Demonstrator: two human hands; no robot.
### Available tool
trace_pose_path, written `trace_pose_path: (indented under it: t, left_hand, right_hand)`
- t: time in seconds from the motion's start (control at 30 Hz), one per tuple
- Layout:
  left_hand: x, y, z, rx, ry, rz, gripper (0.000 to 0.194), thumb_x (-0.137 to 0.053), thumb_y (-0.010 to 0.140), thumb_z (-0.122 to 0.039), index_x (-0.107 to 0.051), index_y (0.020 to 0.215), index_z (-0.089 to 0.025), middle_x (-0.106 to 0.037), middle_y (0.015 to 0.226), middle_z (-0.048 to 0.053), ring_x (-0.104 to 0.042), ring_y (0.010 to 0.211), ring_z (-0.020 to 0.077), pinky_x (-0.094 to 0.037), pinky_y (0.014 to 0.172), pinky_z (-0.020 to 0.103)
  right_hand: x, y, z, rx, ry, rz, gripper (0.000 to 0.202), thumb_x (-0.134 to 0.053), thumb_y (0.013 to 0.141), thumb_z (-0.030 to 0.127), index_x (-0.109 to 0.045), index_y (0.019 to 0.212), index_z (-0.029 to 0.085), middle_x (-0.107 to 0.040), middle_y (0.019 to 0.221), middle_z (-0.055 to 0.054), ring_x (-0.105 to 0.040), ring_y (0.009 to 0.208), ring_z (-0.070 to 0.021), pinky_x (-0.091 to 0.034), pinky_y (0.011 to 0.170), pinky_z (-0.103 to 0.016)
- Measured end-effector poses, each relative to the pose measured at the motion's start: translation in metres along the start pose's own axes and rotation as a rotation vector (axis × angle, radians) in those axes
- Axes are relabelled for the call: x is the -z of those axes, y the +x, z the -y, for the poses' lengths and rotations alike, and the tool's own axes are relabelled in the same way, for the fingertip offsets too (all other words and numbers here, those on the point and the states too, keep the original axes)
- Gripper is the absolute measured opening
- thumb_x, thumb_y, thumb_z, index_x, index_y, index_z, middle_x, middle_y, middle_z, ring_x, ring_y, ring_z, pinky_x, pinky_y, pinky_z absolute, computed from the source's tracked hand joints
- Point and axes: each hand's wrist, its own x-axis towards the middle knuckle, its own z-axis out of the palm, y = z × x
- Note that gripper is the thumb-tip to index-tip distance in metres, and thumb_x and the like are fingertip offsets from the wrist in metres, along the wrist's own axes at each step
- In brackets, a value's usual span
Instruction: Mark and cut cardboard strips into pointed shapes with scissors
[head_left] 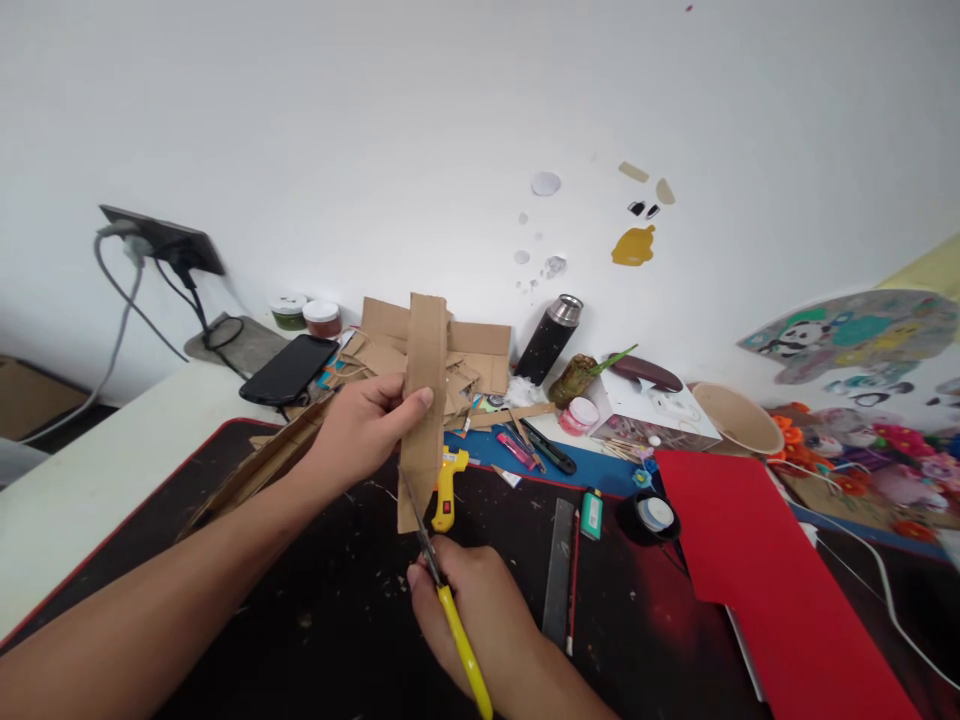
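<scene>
My left hand [375,415] pinches a long cardboard strip [426,350] by its left edge, thumb in front, holding it upright above the desk. My right hand [480,600] grips yellow-handled scissors [459,640]. Their blades point up and away from me and lie at the strip's lower end; whether they have cut into it cannot be made out. Behind the strip, partly covered, lies a yellow glue gun [446,490]. A heap of cardboard pieces [480,345] sits against the wall behind my left hand.
A ruler [558,575], red pencil [574,580] and teal box [592,514] lie right of my right hand. Red sheets [757,540] cover the right side. A black flask [551,338], utility knife [549,447] and pink jar [579,416] stand or lie behind. A phone [291,368] is at left.
</scene>
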Motion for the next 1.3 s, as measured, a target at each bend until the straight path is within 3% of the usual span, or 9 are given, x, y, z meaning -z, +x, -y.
trace_pose_path:
  t: [0.23, 0.4, 0.63, 0.83, 1.0, 1.13, 1.2, 1.3]
  left_hand:
    - [-0.004, -0.002, 0.001, 0.041, -0.038, -0.053, 0.043, -0.072, 0.081, -0.055, -0.057, 0.058, -0.022, -0.046, 0.056, -0.003, -0.040, 0.053, 0.0128, -0.033, 0.046, 0.024]
    - [-0.006, -0.002, -0.001, 0.065, -0.050, -0.051, 0.043, -0.073, 0.080, -0.056, -0.058, 0.058, -0.022, -0.048, 0.058, -0.003, -0.042, 0.055, 0.0134, -0.035, 0.047, 0.024]
    - [-0.007, -0.002, -0.001, 0.116, -0.073, -0.069, 0.045, -0.075, 0.077, -0.058, -0.056, 0.058, -0.022, -0.049, 0.057, -0.003, -0.042, 0.055, 0.0130, -0.036, 0.048, 0.024]
    - [-0.009, -0.002, 0.000, 0.131, -0.084, -0.074, 0.044, -0.075, 0.078, -0.059, -0.058, 0.060, -0.022, -0.053, 0.059, -0.003, -0.045, 0.056, 0.0138, -0.037, 0.048, 0.024]
    - [-0.008, -0.003, -0.001, 0.084, -0.035, -0.111, 0.047, -0.074, 0.079, -0.056, -0.050, 0.056, -0.023, -0.043, 0.055, -0.004, -0.038, 0.054, 0.0125, -0.033, 0.047, 0.023]
    - [-0.007, -0.003, -0.003, 0.093, -0.045, -0.086, 0.048, -0.075, 0.079, -0.057, -0.051, 0.057, -0.023, -0.046, 0.055, -0.004, -0.040, 0.054, 0.0129, -0.034, 0.046, 0.023]
    - [-0.007, -0.003, -0.003, 0.104, -0.066, -0.070, 0.047, -0.076, 0.079, -0.059, -0.054, 0.058, -0.023, -0.049, 0.056, -0.003, -0.042, 0.055, 0.0134, -0.035, 0.046, 0.023]
    - [-0.007, -0.003, -0.002, 0.112, -0.075, -0.067, 0.047, -0.077, 0.079, -0.060, -0.057, 0.059, -0.022, -0.051, 0.057, -0.003, -0.043, 0.055, 0.0135, -0.035, 0.046, 0.023]
  right_hand:
    - [0.019, -0.001, 0.003, 0.103, 0.196, 0.078, 0.019, -0.072, 0.100, 0.035, -0.071, 0.088, 0.021, -0.071, 0.072, 0.000, -0.066, 0.062, -0.0148, -0.047, 0.063, -0.022]
    - [0.024, -0.002, 0.003, 0.069, 0.305, 0.142, 0.026, -0.085, 0.093, 0.044, -0.074, 0.091, 0.020, -0.069, 0.071, 0.003, -0.061, 0.060, -0.0124, -0.042, 0.059, -0.020]
    - [0.028, -0.002, 0.000, -0.038, 0.438, 0.261, 0.059, -0.102, 0.072, 0.063, -0.075, 0.103, 0.021, -0.076, 0.079, 0.001, -0.070, 0.068, -0.0160, -0.048, 0.063, -0.021]
    - [0.029, -0.001, 0.000, -0.141, 0.510, 0.327, 0.082, -0.108, 0.052, 0.066, -0.075, 0.112, 0.022, -0.082, 0.091, -0.003, -0.078, 0.079, -0.0214, -0.053, 0.068, -0.023]
    - [0.026, -0.001, -0.003, -0.152, 0.559, 0.347, 0.088, -0.108, 0.047, 0.070, -0.075, 0.111, 0.021, -0.082, 0.090, -0.003, -0.077, 0.078, -0.0215, -0.054, 0.068, -0.024]
    - [0.022, 0.000, -0.008, -0.121, 0.598, 0.341, 0.096, -0.107, 0.040, 0.073, -0.075, 0.115, 0.023, -0.084, 0.094, -0.005, -0.080, 0.087, -0.0254, -0.057, 0.073, -0.026]
    - [0.022, 0.000, -0.009, -0.094, 0.619, 0.337, 0.097, -0.106, 0.041, 0.075, -0.075, 0.117, 0.023, -0.085, 0.098, -0.006, -0.080, 0.090, -0.0262, -0.058, 0.076, -0.028]
    - [0.021, -0.001, -0.009, -0.081, 0.603, 0.338, 0.094, -0.103, 0.047, 0.079, -0.073, 0.116, 0.023, -0.083, 0.094, -0.004, -0.076, 0.078, -0.0210, -0.054, 0.068, -0.024]
